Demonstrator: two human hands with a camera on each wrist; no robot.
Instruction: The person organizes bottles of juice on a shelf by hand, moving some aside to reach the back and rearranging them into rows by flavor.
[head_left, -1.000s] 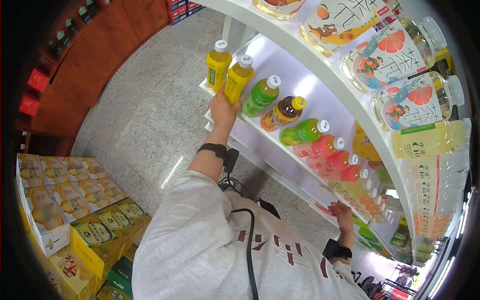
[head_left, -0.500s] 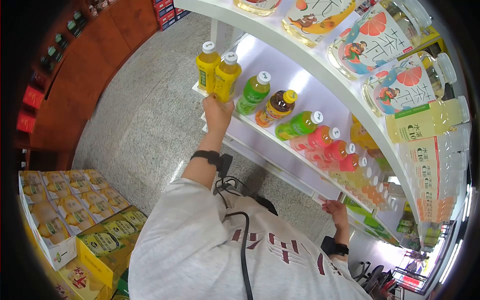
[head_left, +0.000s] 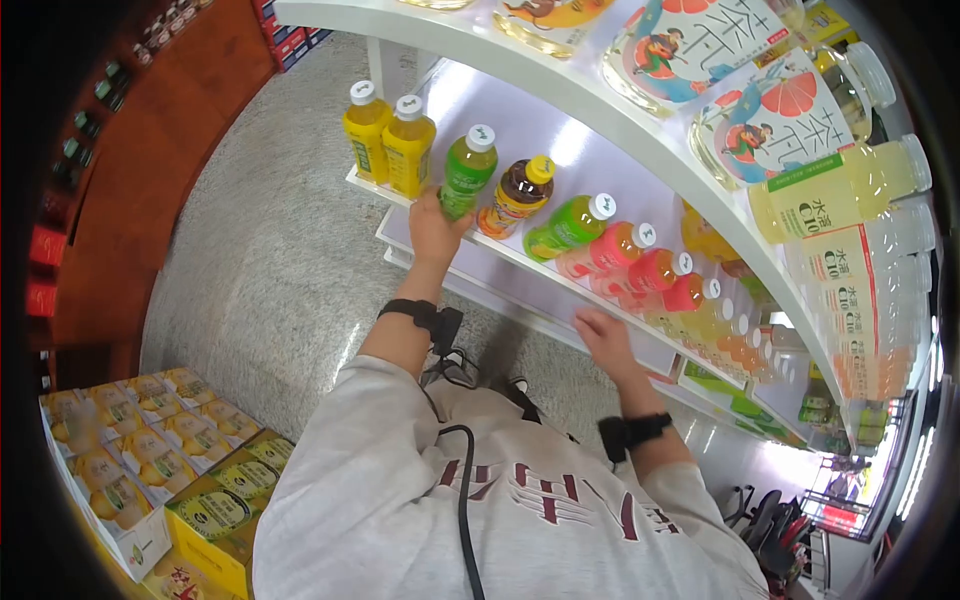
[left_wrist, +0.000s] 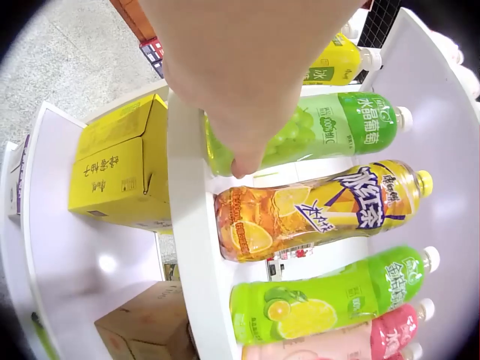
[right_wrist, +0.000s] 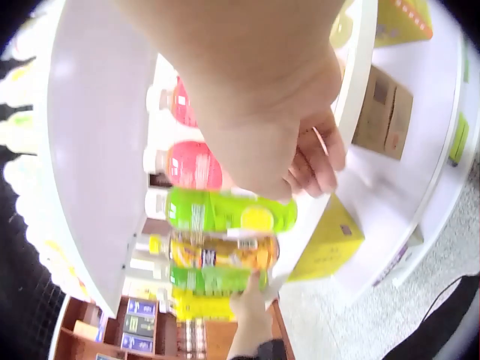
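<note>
My left hand [head_left: 437, 232] grips the lower part of a green grape drink bottle [head_left: 468, 172] at the front edge of the white shelf. In the left wrist view, the thumb lies along the base of this bottle [left_wrist: 345, 131], and the other fingers are hidden behind the hand. Two yellow bottles [head_left: 408, 150] stand to its left. On its right come an iced tea bottle [head_left: 515, 195] with a yellow cap and a lime-green citrus bottle [head_left: 570, 228]. My right hand [head_left: 605, 340] hangs before the shelf, fingers loosely curled [right_wrist: 319, 161] and holding nothing.
Pink bottles [head_left: 655, 275] continue the row rightward. An upper shelf edge [head_left: 560, 85] carries large fruit tea bottles [head_left: 770, 130]. Yellow cartons [left_wrist: 120, 161] sit on the level below. Stacked boxes [head_left: 150, 430] stand on the floor at left, near a brown wooden cabinet [head_left: 170, 180].
My left hand has let go of the second yellow bottle, now beside the first, and moved right to the green grape bottle. My right hand has risen and come leftward toward the shelf.
</note>
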